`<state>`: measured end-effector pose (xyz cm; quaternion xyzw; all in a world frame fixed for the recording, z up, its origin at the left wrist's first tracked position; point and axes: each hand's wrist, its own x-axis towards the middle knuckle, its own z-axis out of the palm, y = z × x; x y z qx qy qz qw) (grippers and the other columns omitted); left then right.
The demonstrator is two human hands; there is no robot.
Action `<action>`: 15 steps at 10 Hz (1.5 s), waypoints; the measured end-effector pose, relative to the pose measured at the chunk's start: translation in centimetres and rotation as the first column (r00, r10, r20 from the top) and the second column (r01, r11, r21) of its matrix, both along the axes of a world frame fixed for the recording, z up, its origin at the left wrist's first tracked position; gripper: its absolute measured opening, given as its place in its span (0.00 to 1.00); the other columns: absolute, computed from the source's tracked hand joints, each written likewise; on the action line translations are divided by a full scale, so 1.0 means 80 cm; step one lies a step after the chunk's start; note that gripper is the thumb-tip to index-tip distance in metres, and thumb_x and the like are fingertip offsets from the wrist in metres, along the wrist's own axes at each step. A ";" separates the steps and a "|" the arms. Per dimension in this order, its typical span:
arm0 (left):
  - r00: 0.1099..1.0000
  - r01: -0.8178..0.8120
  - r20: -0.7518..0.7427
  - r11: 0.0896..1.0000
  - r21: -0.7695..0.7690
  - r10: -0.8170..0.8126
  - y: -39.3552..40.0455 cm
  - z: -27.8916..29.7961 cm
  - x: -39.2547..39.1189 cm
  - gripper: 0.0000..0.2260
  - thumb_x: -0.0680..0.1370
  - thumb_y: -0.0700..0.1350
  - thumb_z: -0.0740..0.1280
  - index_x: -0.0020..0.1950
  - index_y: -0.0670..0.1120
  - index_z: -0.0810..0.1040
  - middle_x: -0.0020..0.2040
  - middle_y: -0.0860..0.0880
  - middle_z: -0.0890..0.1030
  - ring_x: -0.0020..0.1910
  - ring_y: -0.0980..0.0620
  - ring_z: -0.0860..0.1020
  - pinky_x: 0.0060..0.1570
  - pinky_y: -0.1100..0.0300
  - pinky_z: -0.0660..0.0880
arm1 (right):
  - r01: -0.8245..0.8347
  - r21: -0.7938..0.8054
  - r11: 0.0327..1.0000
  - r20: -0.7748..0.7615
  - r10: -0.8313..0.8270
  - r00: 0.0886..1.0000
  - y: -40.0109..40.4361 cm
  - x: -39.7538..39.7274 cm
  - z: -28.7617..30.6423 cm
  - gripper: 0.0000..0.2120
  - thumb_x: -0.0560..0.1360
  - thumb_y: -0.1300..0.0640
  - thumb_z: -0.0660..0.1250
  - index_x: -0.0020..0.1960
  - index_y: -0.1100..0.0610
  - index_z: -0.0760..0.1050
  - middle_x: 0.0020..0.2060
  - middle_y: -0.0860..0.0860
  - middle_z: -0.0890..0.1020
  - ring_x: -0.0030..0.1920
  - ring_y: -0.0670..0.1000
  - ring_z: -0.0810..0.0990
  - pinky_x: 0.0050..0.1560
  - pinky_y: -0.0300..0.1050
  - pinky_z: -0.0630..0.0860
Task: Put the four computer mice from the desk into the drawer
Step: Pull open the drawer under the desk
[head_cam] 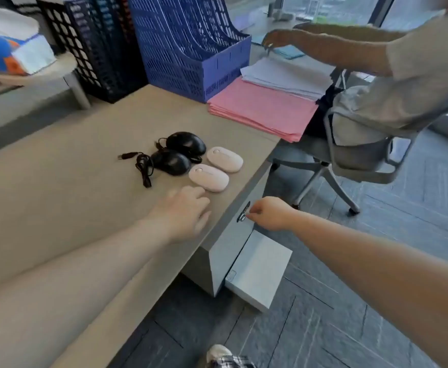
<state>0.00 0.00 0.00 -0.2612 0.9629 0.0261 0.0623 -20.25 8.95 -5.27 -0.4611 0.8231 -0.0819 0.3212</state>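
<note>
Two black wired mice [186, 144] [171, 162] and two pale pink mice [225, 159] [209, 177] lie together on the beige desk [58, 166] near its right edge. A black cable with a USB plug [140, 163] trails to their left. My left hand [188, 208] hovers open over the desk just in front of the nearer pink mouse, blurred. My right hand [268, 212] pinches the metal handle [243, 212] on the grey drawer front [228, 243] under the desk edge. A lower drawer [260, 269] stands pulled out below it.
Blue [191, 46] and black [98, 49] file racks stand at the back of the desk. Stacks of pink [262, 107] and white paper [286, 75] lie to the right. Another person sits on a grey swivel chair [350, 160] close to the desk's right end.
</note>
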 end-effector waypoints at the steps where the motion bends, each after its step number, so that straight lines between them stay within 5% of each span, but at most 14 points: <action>1: 0.988 -0.074 -0.132 0.995 0.071 0.083 -0.006 -0.032 0.004 0.27 0.74 0.57 0.50 0.60 0.42 0.78 0.62 0.44 0.77 0.61 0.44 0.74 0.58 0.46 0.74 | 0.051 -0.006 0.999 -0.013 -0.051 0.999 -0.007 -0.005 -0.044 0.17 0.80 0.57 0.58 0.57 0.68 0.78 0.56 0.61 0.82 0.58 0.60 0.79 0.57 0.50 0.76; 3: 0.924 -0.214 -0.301 0.972 0.099 0.235 0.013 -0.083 0.011 0.21 0.80 0.52 0.59 0.71 0.44 0.71 0.72 0.47 0.70 0.69 0.48 0.68 0.66 0.55 0.65 | 0.095 0.030 0.995 -0.030 -0.094 0.995 -0.023 -0.010 -0.118 0.16 0.80 0.62 0.54 0.61 0.68 0.75 0.60 0.62 0.79 0.60 0.61 0.77 0.57 0.48 0.74; 4: 0.883 -0.261 -0.375 0.959 0.109 0.282 0.022 -0.093 0.012 0.21 0.80 0.54 0.58 0.71 0.47 0.71 0.73 0.51 0.69 0.70 0.50 0.68 0.64 0.57 0.66 | 0.124 0.004 0.992 0.076 -0.124 0.989 -0.037 -0.005 -0.139 0.16 0.80 0.66 0.55 0.65 0.66 0.73 0.55 0.59 0.79 0.48 0.58 0.76 0.46 0.46 0.73; 5: 0.884 -0.283 -0.362 0.955 0.088 0.295 0.023 -0.091 0.010 0.19 0.81 0.52 0.59 0.70 0.47 0.72 0.72 0.52 0.69 0.70 0.52 0.67 0.63 0.58 0.65 | 0.392 -0.031 0.920 0.380 -0.352 0.856 -0.045 -0.002 -0.160 0.18 0.80 0.62 0.55 0.68 0.65 0.71 0.61 0.61 0.78 0.38 0.50 0.74 0.37 0.39 0.72; 6: 0.890 -0.270 -0.361 0.960 0.074 0.278 0.024 -0.091 0.010 0.22 0.78 0.54 0.57 0.69 0.46 0.73 0.71 0.50 0.71 0.69 0.51 0.68 0.63 0.59 0.65 | 0.521 -0.095 0.848 0.486 -0.417 0.768 -0.045 0.003 -0.162 0.19 0.79 0.60 0.54 0.69 0.63 0.69 0.66 0.61 0.76 0.34 0.47 0.70 0.34 0.36 0.71; 8: 0.887 -0.286 -0.360 0.956 0.070 0.291 0.025 -0.089 0.010 0.25 0.75 0.55 0.54 0.68 0.47 0.74 0.70 0.51 0.72 0.68 0.51 0.69 0.62 0.58 0.66 | 0.421 -0.020 0.907 0.469 -0.364 0.805 -0.038 -0.001 -0.152 0.20 0.79 0.60 0.54 0.70 0.63 0.68 0.67 0.61 0.74 0.50 0.53 0.71 0.43 0.48 0.73; 9: 0.891 -0.290 -0.347 0.955 0.064 0.294 0.028 -0.087 0.010 0.25 0.75 0.55 0.54 0.68 0.48 0.74 0.70 0.51 0.72 0.68 0.51 0.69 0.63 0.56 0.68 | 0.437 0.060 0.897 0.470 -0.412 0.781 -0.034 -0.006 -0.147 0.18 0.80 0.60 0.54 0.67 0.63 0.70 0.55 0.58 0.79 0.49 0.53 0.71 0.49 0.47 0.69; 10: 0.892 -0.301 -0.339 0.952 0.050 0.299 0.028 -0.087 0.010 0.22 0.78 0.54 0.55 0.69 0.48 0.73 0.71 0.52 0.71 0.69 0.51 0.69 0.64 0.56 0.68 | 0.378 0.179 0.909 0.390 -0.418 0.821 -0.021 -0.020 -0.136 0.11 0.80 0.58 0.56 0.57 0.61 0.72 0.44 0.53 0.79 0.46 0.51 0.75 0.54 0.48 0.75; 11: 0.903 -0.291 -0.325 0.957 0.023 0.282 0.029 -0.086 0.009 0.21 0.79 0.53 0.55 0.70 0.48 0.72 0.72 0.52 0.70 0.70 0.51 0.69 0.64 0.53 0.70 | 0.147 -0.091 0.985 -0.135 -0.159 0.978 -0.003 -0.036 -0.134 0.15 0.78 0.61 0.57 0.63 0.61 0.70 0.61 0.58 0.76 0.64 0.59 0.72 0.59 0.50 0.74; 12: 0.924 -0.296 -0.258 0.955 -0.021 0.281 0.032 -0.083 0.007 0.20 0.81 0.51 0.55 0.72 0.49 0.69 0.74 0.53 0.68 0.71 0.51 0.68 0.63 0.51 0.72 | -0.015 -0.454 0.891 -0.247 -0.109 0.963 0.004 -0.037 -0.130 0.21 0.77 0.62 0.55 0.70 0.57 0.68 0.71 0.53 0.69 0.75 0.56 0.61 0.72 0.53 0.65; 13: 0.936 -0.319 -0.172 0.947 -0.041 0.308 0.037 -0.080 -0.001 0.20 0.82 0.50 0.52 0.74 0.48 0.65 0.76 0.53 0.64 0.73 0.51 0.65 0.65 0.52 0.70 | -0.145 -0.232 0.962 -0.232 0.090 0.969 -0.001 -0.027 -0.129 0.19 0.79 0.55 0.53 0.63 0.54 0.77 0.62 0.54 0.79 0.68 0.57 0.73 0.67 0.54 0.73; 14: 0.923 -0.372 -0.099 0.928 0.013 0.372 0.044 -0.072 -0.009 0.21 0.83 0.51 0.50 0.75 0.47 0.62 0.77 0.52 0.61 0.74 0.49 0.63 0.67 0.52 0.65 | -0.196 -0.137 0.971 -0.339 0.140 0.930 0.000 -0.025 -0.123 0.18 0.80 0.52 0.53 0.52 0.57 0.80 0.47 0.54 0.83 0.49 0.54 0.81 0.52 0.49 0.80; 15: 0.915 -0.399 -0.048 0.916 0.033 0.400 0.049 -0.063 -0.013 0.20 0.82 0.52 0.50 0.70 0.44 0.67 0.73 0.50 0.67 0.69 0.46 0.68 0.63 0.49 0.68 | -0.234 -0.041 0.971 -0.386 0.201 0.900 0.008 -0.032 -0.108 0.18 0.80 0.52 0.53 0.48 0.59 0.80 0.39 0.52 0.79 0.40 0.54 0.78 0.40 0.44 0.76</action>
